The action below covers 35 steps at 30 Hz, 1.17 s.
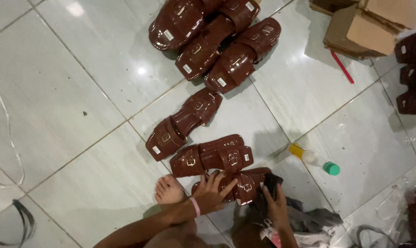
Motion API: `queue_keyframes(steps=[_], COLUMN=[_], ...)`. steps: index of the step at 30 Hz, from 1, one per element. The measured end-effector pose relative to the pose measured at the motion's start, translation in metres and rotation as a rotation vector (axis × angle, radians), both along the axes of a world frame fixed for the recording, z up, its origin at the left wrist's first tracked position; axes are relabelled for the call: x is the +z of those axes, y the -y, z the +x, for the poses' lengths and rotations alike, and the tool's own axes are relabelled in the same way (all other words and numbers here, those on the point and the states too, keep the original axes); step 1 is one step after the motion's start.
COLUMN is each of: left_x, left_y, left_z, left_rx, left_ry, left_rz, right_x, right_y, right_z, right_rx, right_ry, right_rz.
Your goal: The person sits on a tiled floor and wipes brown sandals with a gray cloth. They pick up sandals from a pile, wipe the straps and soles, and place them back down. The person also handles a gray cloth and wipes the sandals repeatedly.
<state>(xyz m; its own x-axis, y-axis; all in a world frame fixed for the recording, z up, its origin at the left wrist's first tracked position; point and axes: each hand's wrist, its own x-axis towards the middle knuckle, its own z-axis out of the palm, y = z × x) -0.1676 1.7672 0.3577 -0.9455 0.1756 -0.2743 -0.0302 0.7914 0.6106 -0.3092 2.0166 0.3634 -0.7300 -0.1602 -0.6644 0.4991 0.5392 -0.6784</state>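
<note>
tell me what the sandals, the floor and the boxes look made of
Sandals: glossy brown patent leather or a synthetic look-alike, judging by sharp highlights; small metal-looking buckles. Floor: glazed ceramic-looking tile, mirror reflections and grout lines. Boxes: matte brown cardboard with folded flaps. The cloth in the right hand looks like dark soft fabric.

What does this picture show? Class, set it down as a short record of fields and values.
Setting: glossy tiled floor
Left hand: fingers spread on the nearest brown sandal
Right hand: presses a dark cloth to that sandal
Other sandals: brown buckled rows ahead
Nearby: small bottle with green cap, cardboard boxes, red stick
</note>
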Motion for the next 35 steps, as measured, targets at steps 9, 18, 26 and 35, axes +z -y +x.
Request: queue_keyframes(steps=[9,18,26,35], left_x=[0.055,0.063,0.048,0.002], left_y=[0.044,0.099,0.114,0.091], left_z=[0.022,-0.040,-0.155,-0.257], left_rx=[0.134,0.384,0.529,0.517], left_ry=[-0.066,-0.411,-0.409,-0.102], left_rz=[0.175,0.017,-0.009,0.272], right_x=[0.008,0.025,-0.014,-0.073], right_y=[-0.007,0.074,0.074,0.052], right_z=[0.003,-0.065,-0.017,0.028], right_rx=[0.075,0.119,0.093,-0.011], right_ry=[-0.193,-0.430,-0.296,-0.070], right_rz=[-0.085,-0.194,-0.184,-0.237])
